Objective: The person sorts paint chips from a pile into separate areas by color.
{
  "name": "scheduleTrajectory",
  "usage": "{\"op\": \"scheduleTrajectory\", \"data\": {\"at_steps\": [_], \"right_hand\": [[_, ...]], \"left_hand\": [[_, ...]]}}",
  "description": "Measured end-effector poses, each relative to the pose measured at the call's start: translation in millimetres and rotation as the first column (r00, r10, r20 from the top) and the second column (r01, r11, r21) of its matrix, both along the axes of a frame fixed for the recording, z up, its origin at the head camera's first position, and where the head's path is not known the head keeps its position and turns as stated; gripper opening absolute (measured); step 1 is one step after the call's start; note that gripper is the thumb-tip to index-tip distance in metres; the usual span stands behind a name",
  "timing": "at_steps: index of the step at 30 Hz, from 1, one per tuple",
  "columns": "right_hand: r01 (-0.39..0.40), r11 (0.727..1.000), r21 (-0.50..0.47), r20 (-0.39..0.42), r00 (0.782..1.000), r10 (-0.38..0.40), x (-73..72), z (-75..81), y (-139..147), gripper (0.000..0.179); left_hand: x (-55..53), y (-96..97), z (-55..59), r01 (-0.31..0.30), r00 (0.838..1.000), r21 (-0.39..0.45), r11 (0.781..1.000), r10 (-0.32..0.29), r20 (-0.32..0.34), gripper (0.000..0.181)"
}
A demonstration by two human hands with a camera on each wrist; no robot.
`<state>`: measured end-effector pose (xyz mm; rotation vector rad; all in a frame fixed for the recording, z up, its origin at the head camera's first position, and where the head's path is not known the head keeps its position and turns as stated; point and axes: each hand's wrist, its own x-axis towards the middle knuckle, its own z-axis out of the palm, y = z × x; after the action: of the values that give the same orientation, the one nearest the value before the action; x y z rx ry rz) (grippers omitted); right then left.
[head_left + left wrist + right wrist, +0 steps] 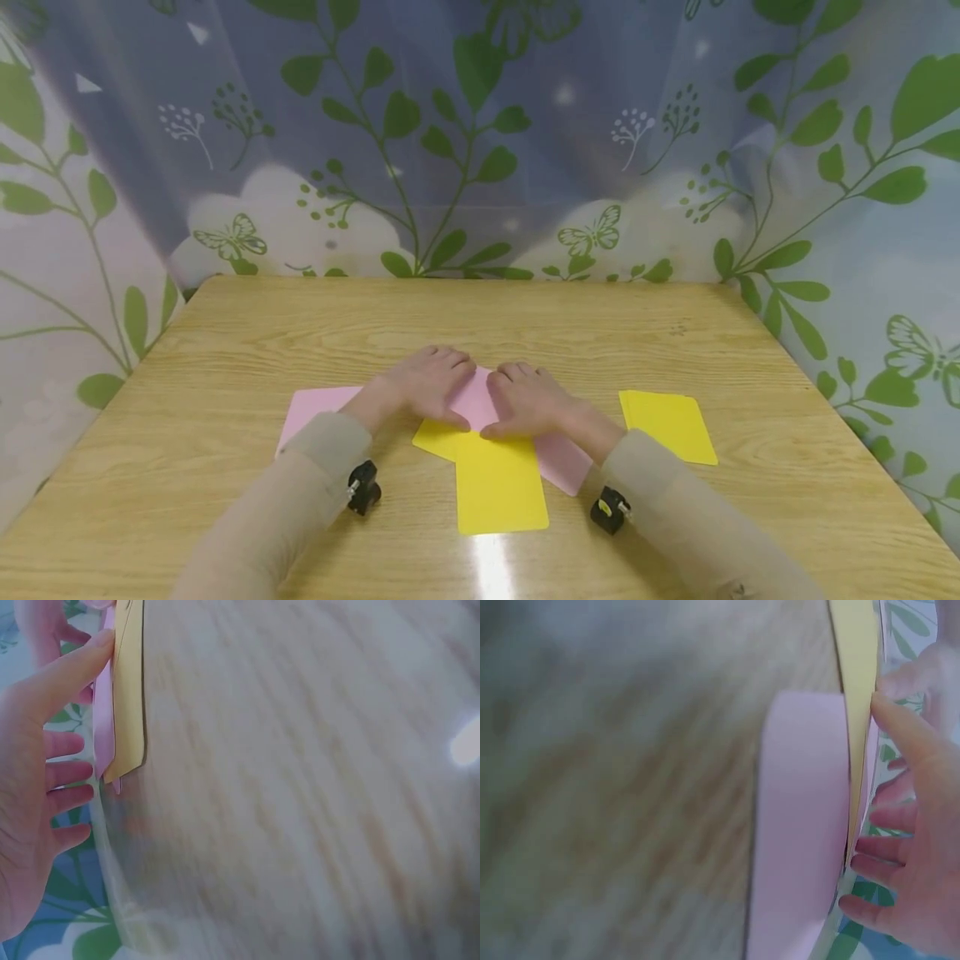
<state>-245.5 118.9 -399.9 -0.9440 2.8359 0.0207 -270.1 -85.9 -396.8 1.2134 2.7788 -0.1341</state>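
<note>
My left hand (427,382) lies palm down over the left part of a pink card (474,404), its thumb at the upper edge of a yellow card (501,487). From the other side my right hand (532,400) rests on the same pink card, thumb tip close to the left one. Both thumbs (82,664) touch the cards, and the other fingers (881,817) are spread and slightly bent. Another yellow card (438,437) pokes out under the left thumb. Beneath the right wrist shows pink card (564,462); whether it is a separate piece I cannot tell.
Beside the left forearm lies a pink card (315,408), partly covered by the wrist. A small stack of yellow cards (670,427) sits right of the right wrist. The wooden table (480,317) meets a leaf-patterned curtain (465,167) behind. Each wrist carries a small black camera.
</note>
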Motion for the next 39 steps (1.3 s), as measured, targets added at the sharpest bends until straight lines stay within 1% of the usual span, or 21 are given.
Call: {"op": "scheduleTrajectory", "data": {"at_steps": [2,7,12,19,24,29,34,39], "right_hand": [[-0.024,1.0,-0.012,0.003,1.0,0.024,-1.7,0.2,0.8,0.082],[-0.077,0.997,-0.003,-0.003,0.997,0.077,-6.6,0.7,0.9,0.082],[-0.098,0.995,-0.006,0.005,0.995,0.098,-10.2,1.1,0.5,0.081],[-0.105,0.994,-0.037,0.022,0.994,0.105,-11.5,4.2,1.1,0.078],[-0.095,0.995,-0.027,0.043,0.994,0.097,-10.8,4.3,1.8,0.083],[-0.068,0.997,-0.022,0.07,0.995,0.069,-12.0,4.5,2.8,0.086],[-0.085,0.996,-0.014,0.086,0.993,0.085,-13.1,8.4,4.2,0.086],[-0.095,0.996,0.001,0.109,0.99,0.094,-14.2,12.5,4.7,0.09]], "left_hand": [[0.4,-0.3,-1.5,-0.008,1.0,0.005,1.0,0.008,0.012,0.089],[0.9,-1.5,-3.8,-0.023,0.999,0.028,0.999,0.022,0.035,0.088],[0.9,-2.7,-4.9,-0.026,0.999,0.04,0.999,0.025,0.04,0.088],[2.7,-2.5,-1.7,-0.021,0.999,0.066,0.998,0.017,0.047,0.085],[4.4,-0.8,-0.3,-0.013,0.999,0.049,0.999,0.011,0.031,0.085],[4.2,-0.1,-0.9,-0.025,1.0,0.022,0.999,0.025,0.014,0.085],[4.2,-0.8,-0.8,-0.029,0.999,0.027,0.999,0.029,0.035,0.089],[4.1,-2.9,-1.5,-0.03,0.998,0.069,0.997,0.026,0.062,0.091]]}}
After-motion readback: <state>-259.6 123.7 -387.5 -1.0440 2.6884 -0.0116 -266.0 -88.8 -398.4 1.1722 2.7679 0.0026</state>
